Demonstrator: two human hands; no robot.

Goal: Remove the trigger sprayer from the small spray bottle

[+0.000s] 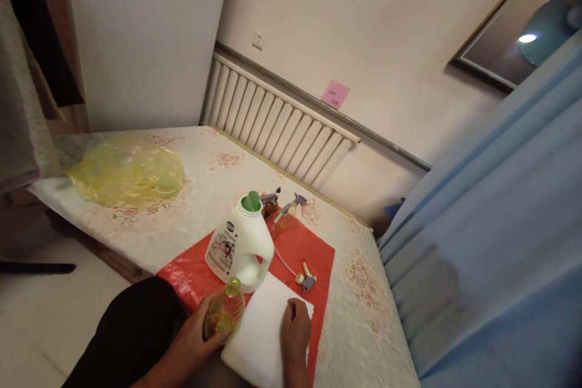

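My left hand [200, 334] is wrapped round a clear yellow bottle [231, 309] with an open neck, tilted a little. My right hand [296, 328] is closed, resting over the right part of a white sheet [261, 336]; whatever its fingers may hold is hidden. Just beyond the yellow bottle stands a large white jug [248, 245] with a handle, a printed label and something green in its mouth. A loose trigger spray head [306, 279] with a thin tube lies right of the jug, above my right hand.
Behind the jug stand spray bottles [285, 218] with trigger tops, on a red plastic sheet [318, 254]. A yellow plastic bag [122, 173] with a pale round lid [166, 189] lies far left on the flowered tablecloth [364, 279]. A blue curtain [477, 242] hangs right; a radiator [277, 121] is behind.
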